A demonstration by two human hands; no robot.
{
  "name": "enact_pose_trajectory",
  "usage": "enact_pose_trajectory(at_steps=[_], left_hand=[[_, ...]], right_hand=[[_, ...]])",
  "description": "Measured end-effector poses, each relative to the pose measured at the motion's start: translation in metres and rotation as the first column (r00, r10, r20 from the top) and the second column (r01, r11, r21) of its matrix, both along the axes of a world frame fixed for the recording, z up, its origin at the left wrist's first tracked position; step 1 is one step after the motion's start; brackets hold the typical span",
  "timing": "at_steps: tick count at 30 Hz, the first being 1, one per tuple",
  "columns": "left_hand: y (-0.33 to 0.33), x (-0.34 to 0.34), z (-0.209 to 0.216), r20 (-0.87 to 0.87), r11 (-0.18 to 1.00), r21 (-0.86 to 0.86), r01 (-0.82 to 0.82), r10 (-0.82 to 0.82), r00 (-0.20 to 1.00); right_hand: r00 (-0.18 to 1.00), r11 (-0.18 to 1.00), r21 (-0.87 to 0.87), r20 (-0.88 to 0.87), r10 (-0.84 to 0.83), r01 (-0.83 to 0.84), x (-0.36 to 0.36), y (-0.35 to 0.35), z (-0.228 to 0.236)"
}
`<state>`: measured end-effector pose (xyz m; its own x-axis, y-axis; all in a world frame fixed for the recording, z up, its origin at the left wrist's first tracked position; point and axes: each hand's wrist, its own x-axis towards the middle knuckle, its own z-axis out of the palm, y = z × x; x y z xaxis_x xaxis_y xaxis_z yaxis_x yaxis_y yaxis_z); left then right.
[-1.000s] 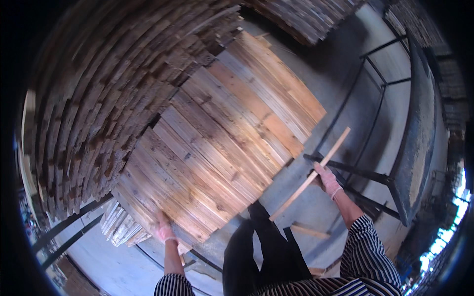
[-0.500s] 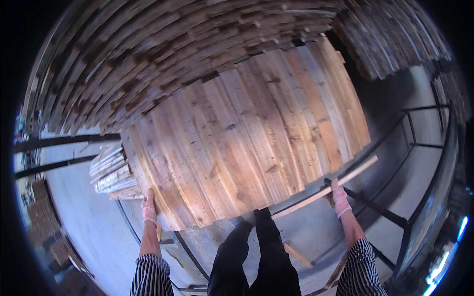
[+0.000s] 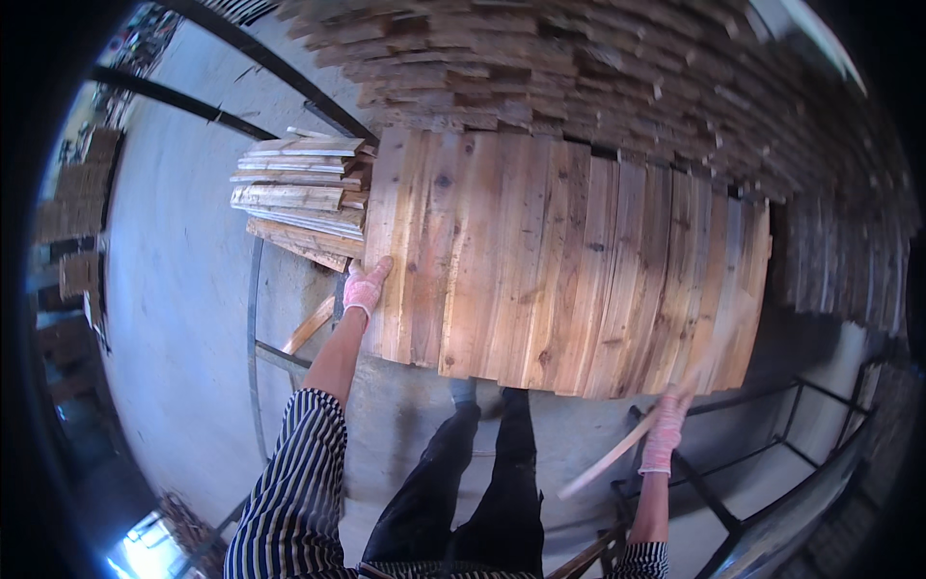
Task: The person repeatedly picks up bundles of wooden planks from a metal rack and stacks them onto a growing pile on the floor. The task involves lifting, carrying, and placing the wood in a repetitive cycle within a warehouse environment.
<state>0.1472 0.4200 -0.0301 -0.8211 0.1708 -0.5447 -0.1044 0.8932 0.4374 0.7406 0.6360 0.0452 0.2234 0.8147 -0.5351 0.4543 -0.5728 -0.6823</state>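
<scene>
A: Where are the boards?
B: Take their middle as the clock's centre. The boards point(image 3: 550, 280) lie side by side in one broad layer, grain running roughly twelve to six.

A: And the left hand?
B: The left hand point(image 3: 365, 287) is at nine o'clock, touching the boards' end edge. Its fingertips point up toward one; what the palm and underside do is hidden, so I can't tell if it is clamped there.

A: The right hand?
B: The right hand point(image 3: 666, 429) is at five, up against the near edge, fingers wrapped on a thin wooden strip point(image 3: 606, 465). One end points to eight from that hand; the other is blurred over the boards toward one. Both hands wear pinkish gloves point(image 3: 662, 452).

A: What's round about?
B: A tall stack point(image 3: 540, 68) of rough planks at twelve, just beyond the far edge. Slats point(image 3: 299, 188) are piled between nine and ten, just beside the boards. A loose piece point(image 3: 311, 323) of wood sits at eight from the left hand. A black frame point(image 3: 712, 492) stands between four and five, on a grey floor point(image 3: 183, 289).
</scene>
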Motion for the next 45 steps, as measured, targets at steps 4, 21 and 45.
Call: enact_pose_trajectory(at_steps=[4,21,45], left_hand=[[0.02,0.009,0.012,0.039,0.997,-0.07,0.037,-0.034,0.999],[0.0,-0.004,0.008,0.116,0.998,0.006,-0.062,0.061,0.991],[-0.392,-0.048,0.094,-0.417,0.588,0.351,-0.729,0.795,0.44]], right_hand=[[0.707,0.72,0.041,0.232,0.668,-0.693,-0.154,0.028,0.067],[-0.311,-0.163,-0.269,0.729,0.61,-0.949,-0.524,0.102,-0.047],[-0.275,-0.248,-0.123,0.312,0.909,-0.961,-0.678,-0.145,-0.013]])
